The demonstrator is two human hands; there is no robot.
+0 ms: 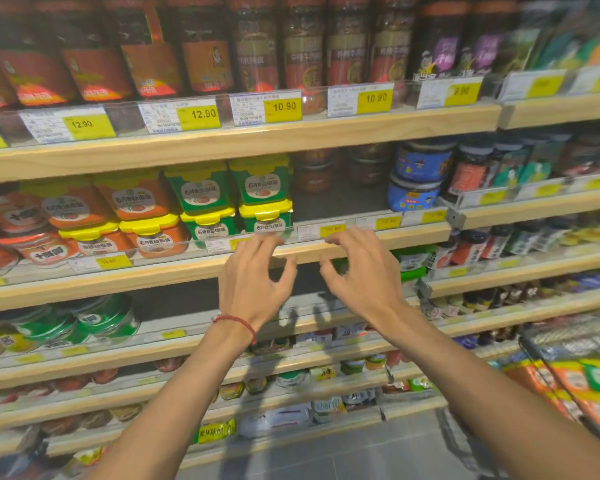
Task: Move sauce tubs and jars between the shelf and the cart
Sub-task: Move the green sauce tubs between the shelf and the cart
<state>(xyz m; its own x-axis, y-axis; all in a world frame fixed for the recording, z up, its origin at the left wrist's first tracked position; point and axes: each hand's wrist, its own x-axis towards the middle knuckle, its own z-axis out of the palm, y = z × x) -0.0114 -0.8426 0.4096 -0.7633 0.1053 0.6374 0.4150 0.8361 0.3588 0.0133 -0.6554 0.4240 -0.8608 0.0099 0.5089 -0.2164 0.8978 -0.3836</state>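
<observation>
Several tiers of shelf [153,276] rise behind the hands; the loaded cart [548,370] sits low, right of the right hand [361,277]. Stacked green sauce tubs [262,188] stand just above the left hand [253,287]. Both hands hover spread, fingers half-bent, empty.

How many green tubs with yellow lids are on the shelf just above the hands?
4, stacked two on two: upper left tub, upper right tub, lower left tub, lower right tub. More may hide behind them.
</observation>
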